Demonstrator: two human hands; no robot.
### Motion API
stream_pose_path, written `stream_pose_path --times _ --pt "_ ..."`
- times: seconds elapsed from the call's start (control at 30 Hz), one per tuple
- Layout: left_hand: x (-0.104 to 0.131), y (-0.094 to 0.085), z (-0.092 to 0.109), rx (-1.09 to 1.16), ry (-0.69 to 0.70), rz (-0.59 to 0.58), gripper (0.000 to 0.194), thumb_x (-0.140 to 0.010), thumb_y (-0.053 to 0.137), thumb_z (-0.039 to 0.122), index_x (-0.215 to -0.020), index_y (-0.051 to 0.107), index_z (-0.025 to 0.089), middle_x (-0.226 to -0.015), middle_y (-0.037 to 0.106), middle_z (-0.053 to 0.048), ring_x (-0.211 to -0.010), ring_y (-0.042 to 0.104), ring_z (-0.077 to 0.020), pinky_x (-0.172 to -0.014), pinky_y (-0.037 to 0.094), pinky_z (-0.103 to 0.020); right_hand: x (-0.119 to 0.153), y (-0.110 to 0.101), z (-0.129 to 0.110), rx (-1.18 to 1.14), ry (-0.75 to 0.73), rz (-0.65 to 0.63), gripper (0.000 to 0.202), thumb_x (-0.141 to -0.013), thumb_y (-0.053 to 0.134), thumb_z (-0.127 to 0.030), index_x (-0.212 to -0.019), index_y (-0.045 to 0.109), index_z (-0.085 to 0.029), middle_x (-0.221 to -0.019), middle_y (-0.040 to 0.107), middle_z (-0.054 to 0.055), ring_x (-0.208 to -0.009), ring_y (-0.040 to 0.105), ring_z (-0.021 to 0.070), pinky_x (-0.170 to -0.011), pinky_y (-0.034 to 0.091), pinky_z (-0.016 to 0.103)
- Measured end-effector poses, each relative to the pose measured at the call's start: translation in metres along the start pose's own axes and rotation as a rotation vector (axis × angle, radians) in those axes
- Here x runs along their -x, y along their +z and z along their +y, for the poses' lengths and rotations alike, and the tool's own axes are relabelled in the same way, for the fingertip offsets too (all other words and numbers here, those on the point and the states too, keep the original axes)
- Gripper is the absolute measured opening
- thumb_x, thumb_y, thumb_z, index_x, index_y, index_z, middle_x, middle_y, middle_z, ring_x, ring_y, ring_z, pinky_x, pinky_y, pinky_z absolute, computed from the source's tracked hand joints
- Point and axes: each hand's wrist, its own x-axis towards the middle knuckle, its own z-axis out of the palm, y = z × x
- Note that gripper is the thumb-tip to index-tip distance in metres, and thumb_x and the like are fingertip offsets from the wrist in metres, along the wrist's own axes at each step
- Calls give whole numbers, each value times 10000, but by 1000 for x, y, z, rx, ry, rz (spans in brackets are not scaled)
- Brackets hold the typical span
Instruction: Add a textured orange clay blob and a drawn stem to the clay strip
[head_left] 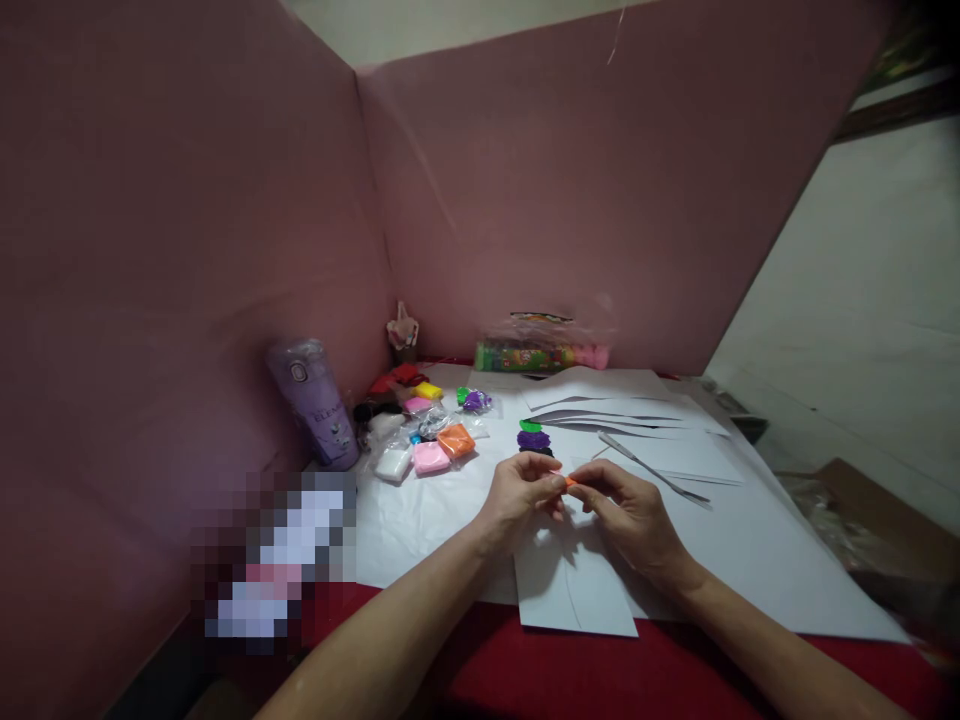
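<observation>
Between the fingertips of both hands is a small piece of orange clay point(571, 481). My left hand point(525, 490) pinches it from the left, and my right hand point(626, 505) pinches it from the right. Both hands are above a white card point(577, 600) near the table's front edge. Just beyond my left hand, green clay point(530, 426), purple clay point(533, 440) and a dark patch point(535, 452) lie in a column, the dark one partly hidden by the fingers.
Wrapped clay packs, including an orange one point(456, 441) and a pink one point(430, 458), lie left of the hands. A purple bottle point(315, 405) stands at the left. A metal tool point(652, 468) rests on white paper point(780, 560) at right. Pink panels rise behind.
</observation>
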Motion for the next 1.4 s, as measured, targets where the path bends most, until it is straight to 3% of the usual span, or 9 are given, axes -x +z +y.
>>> stream_pose_path --times 0.17,0.37,0.57,0.8,0.93,1.03,1.2,1.4 --pt "-1 1 -1 -124 -51 -49 360 -604 758 409 -665 581 102 -560 556 3 -411 499 -77 -377 392 -201 2 3 0 -51 -10 23 104 -825 624 -287 -776 646 -198 -677 587 -1 -593 542 138 -576 451 276" --pt "1 7 0 -350 101 188 170 -703 626 303 -704 608 134 -480 500 42 -364 427 -77 -356 335 -208 8 10 -8 -25 69 -4 141 -875 537 -278 -910 647 -198 -811 634 41 -695 592 168 -627 492 294" --pt "2 9 4 -536 167 137 150 -723 619 286 -722 641 138 -567 567 15 -447 483 -78 -436 385 -202 8 8 -7 -7 80 -33 149 -889 506 -274 -947 623 -202 -874 646 46 -745 613 174 -661 516 297" --pt "0 3 12 -304 72 172 256 -662 657 375 -664 570 134 -537 536 23 -366 450 -73 -317 338 -193 4 6 -6 -13 171 69 178 -872 538 -341 -931 596 -183 -824 641 42 -618 581 145 -551 505 276" --pt "1 4 6 -253 32 74 361 -661 677 470 -679 575 124 -457 518 31 -340 440 -73 -346 360 -200 3 7 -9 63 30 -14 112 -843 571 -280 -899 615 -194 -828 643 39 -687 593 163 -632 500 295" --pt "1 6 1 -292 11 57 420 -695 637 533 -674 588 117 -426 508 26 -340 446 -76 -363 361 -201 3 8 -11 119 -33 0 66 -836 556 -222 -854 615 -197 -797 635 35 -715 581 170 -675 482 307" --pt "0 9 2 -303 8 86 396 -620 735 465 -740 606 110 -485 551 26 -353 462 -75 -361 358 -200 4 6 -9 61 -2 -52 129 -843 517 -180 -929 610 -200 -834 646 33 -747 599 172 -693 485 306" --pt "-2 4 1 -252 -5 54 395 -628 706 478 -748 588 120 -463 553 23 -344 509 -110 -379 413 -237 3 5 -9 141 -37 8 116 -830 564 -213 -934 614 -200 -837 628 37 -731 583 169 -645 482 297"
